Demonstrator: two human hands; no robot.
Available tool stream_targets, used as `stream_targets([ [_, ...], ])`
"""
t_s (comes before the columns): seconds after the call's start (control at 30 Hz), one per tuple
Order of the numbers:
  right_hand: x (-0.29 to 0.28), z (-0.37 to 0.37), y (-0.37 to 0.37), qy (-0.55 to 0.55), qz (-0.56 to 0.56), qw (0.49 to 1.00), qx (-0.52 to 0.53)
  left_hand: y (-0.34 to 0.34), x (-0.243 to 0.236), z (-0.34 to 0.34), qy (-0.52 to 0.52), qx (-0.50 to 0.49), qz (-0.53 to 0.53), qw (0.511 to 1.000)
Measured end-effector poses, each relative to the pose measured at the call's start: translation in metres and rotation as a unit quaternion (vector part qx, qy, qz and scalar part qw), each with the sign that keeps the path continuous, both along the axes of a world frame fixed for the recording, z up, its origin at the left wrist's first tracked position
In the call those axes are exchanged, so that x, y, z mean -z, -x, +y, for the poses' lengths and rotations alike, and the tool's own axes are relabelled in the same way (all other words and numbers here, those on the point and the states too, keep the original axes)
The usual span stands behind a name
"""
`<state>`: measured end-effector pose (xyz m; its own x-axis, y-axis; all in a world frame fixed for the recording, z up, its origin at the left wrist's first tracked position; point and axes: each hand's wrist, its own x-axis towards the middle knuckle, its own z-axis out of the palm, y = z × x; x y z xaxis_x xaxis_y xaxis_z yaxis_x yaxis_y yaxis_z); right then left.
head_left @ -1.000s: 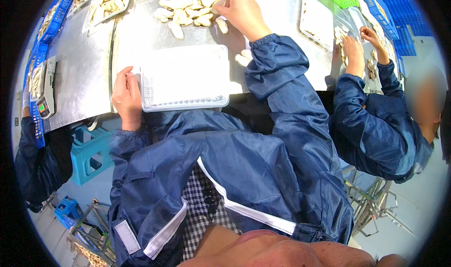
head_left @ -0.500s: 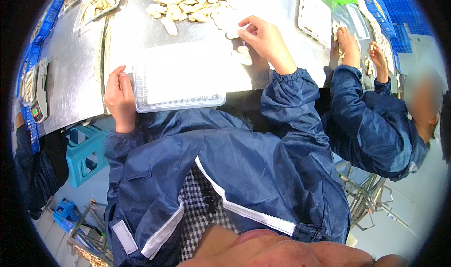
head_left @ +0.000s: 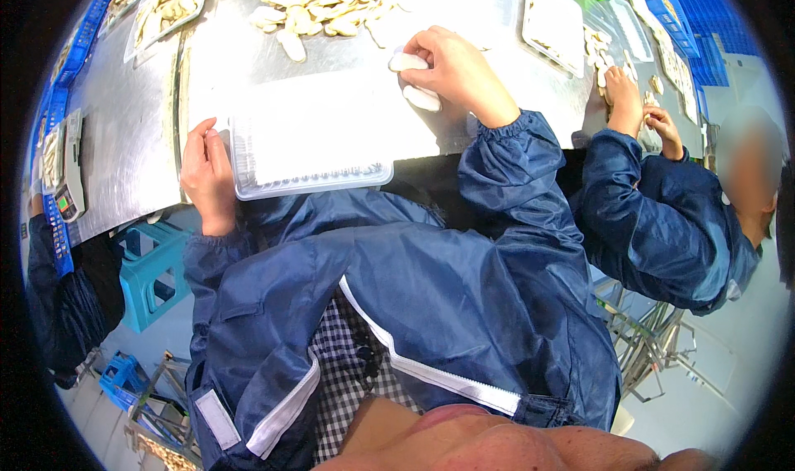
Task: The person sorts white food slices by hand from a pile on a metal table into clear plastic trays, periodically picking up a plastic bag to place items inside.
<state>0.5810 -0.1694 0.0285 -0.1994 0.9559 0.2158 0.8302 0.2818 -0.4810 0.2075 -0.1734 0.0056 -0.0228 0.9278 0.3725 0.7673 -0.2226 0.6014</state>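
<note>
Pale slice (head_left: 406, 62) sat pinched in the right hand's grip (head_left: 454, 69), long axis roughly sideways, near the far right corner of the clear tray (head_left: 315, 179); the left hand (head_left: 209, 177), farther away, was beside the tray's left edge, its hold unclear.

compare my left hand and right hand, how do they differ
The left hand is at the tray's left edge; the right hand is past its right side.
The left hand shows no slice in it; the right hand pinches a pale slice.
The left hand points roughly straight away from the body; the right hand slants leftward.
Both are bare, below navy sleeves.
</note>
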Motion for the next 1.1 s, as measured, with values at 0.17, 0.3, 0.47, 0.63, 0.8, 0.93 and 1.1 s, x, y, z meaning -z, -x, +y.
stream_targets([
  [0.17,-0.003,-0.001,-0.004,0.062,0.018,0.997,0.046,-0.004,0.006,0.003,-0.021,0.014,0.001,1.000],
  [0.3,-0.020,-0.022,0.004,0.022,0.087,0.993,0.079,0.002,-0.002,0.000,0.030,-0.014,0.007,0.999],
  [0.47,-0.019,-0.071,-0.011,0.139,0.169,0.962,0.161,-0.003,0.006,0.000,0.036,-0.017,0.008,0.999],
  [0.63,-0.014,-0.085,-0.054,0.140,0.338,0.897,0.249,0.001,0.006,0.002,-0.010,0.002,0.023,1.000],
  [0.8,0.001,-0.065,-0.078,0.067,0.338,0.908,0.237,-0.001,0.007,0.004,-0.031,0.023,0.020,0.999],
  [0.93,0.006,-0.048,-0.081,-0.015,0.196,0.939,0.281,-0.002,0.004,0.003,-0.007,0.013,0.023,1.000],
  [1.1,-0.004,-0.050,-0.062,-0.130,0.030,0.940,0.313,0.002,0.004,0.002,-0.031,0.029,0.019,0.999],
])
